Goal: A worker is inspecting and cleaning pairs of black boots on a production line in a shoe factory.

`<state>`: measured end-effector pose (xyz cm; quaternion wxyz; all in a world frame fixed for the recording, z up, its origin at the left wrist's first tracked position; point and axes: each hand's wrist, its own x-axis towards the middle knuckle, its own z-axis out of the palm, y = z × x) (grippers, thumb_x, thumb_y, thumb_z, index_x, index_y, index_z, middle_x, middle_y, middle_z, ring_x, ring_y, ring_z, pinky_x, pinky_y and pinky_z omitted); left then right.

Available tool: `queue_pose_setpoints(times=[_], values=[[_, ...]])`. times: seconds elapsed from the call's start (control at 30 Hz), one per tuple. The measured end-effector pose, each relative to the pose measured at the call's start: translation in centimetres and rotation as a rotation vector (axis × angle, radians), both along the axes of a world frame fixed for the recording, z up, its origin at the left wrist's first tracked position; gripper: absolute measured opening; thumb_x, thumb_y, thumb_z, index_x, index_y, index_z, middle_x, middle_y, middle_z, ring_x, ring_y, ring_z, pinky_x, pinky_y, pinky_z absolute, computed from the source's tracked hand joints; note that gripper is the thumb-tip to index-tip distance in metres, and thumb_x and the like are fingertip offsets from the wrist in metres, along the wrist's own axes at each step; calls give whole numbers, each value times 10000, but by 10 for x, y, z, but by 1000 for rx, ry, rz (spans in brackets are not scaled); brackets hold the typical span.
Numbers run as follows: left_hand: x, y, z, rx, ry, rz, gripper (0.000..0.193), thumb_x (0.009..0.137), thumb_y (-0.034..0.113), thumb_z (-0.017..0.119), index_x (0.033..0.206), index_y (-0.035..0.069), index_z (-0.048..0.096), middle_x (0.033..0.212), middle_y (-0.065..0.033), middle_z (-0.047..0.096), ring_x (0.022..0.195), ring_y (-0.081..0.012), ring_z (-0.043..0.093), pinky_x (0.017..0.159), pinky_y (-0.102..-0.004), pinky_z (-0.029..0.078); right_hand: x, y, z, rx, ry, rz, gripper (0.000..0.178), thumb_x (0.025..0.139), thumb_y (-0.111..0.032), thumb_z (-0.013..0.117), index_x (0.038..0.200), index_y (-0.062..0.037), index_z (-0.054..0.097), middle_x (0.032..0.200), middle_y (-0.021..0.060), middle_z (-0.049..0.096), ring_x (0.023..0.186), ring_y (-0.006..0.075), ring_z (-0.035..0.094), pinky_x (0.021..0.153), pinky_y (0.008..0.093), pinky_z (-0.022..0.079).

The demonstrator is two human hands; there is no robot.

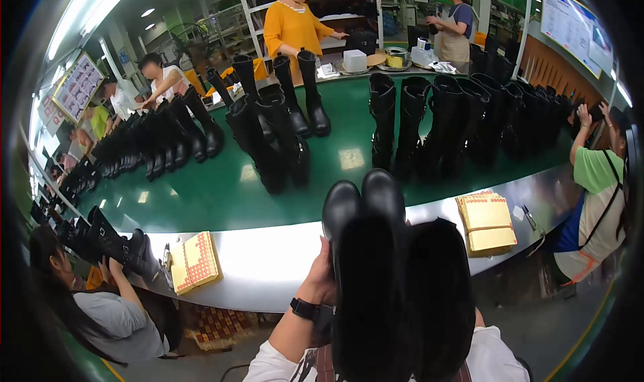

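Close in front of me is a pair of tall black boots, toes pointing away and wide shaft openings facing me. The left boot [341, 211] rests against my left hand [324, 274], whose fingers are closed round its outer side; a dark watch is on that wrist. Beside it is the right boot [439, 281], its shaft hiding my right hand. Of that arm, only a sliver of skin [479, 317] shows past the shaft. Beyond the toes runs a green conveyor belt [295, 207] bearing many standing black boots.
A steel ledge [268, 261] edges the belt, with yellow card stacks at left [194, 262] and right [488, 222]. Upright boots [429, 123] line the belt's far right, others [268, 140] the middle and left. Co-workers stand at both sides [121, 321] [594, 194] and across the belt [295, 29].
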<state>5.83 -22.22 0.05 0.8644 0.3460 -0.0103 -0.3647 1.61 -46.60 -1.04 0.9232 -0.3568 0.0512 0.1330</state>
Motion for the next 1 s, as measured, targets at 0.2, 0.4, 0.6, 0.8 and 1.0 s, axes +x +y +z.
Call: queue_pose_setpoints(times=[0.2,0.4,0.6,0.8,1.0], values=[[-1,10,13,-411,11,-18,574,1061,383,300,1497,10,301,1488,-248,391,1367,-357,416,1149,-490,347,-14,-10,22,247,-9,65,488,1082,-361,279,1413,-48,453,1337,130,590,1225,270,582,1042,425,471],[-6,13,25,-364,-9,252,776,947,601,465,1487,57,346,1445,-225,449,1330,-367,458,1132,-502,372,-45,6,40,224,-119,-123,545,996,-420,527,1419,-83,457,1378,116,561,1256,281,550,1073,439,428],[-12,17,34,-256,-56,342,734,937,592,487,1476,109,367,1460,-119,466,1334,-302,471,1124,-494,387,-45,19,60,159,14,-287,440,995,-386,560,1320,-89,540,1284,73,624,1141,214,611,997,387,472],[-13,23,32,-162,-48,376,747,931,604,482,1487,125,347,1485,-99,439,1362,-288,437,1132,-506,369,-40,27,66,134,14,-344,427,986,-417,569,1276,-103,564,1202,50,652,1063,173,620,922,348,491],[-14,21,26,-151,-116,322,760,943,596,462,1506,110,308,1514,-108,407,1380,-299,413,1157,-499,328,-36,28,59,146,-54,-283,455,1000,-419,541,1315,-91,542,1271,68,629,1132,199,602,953,377,486]])
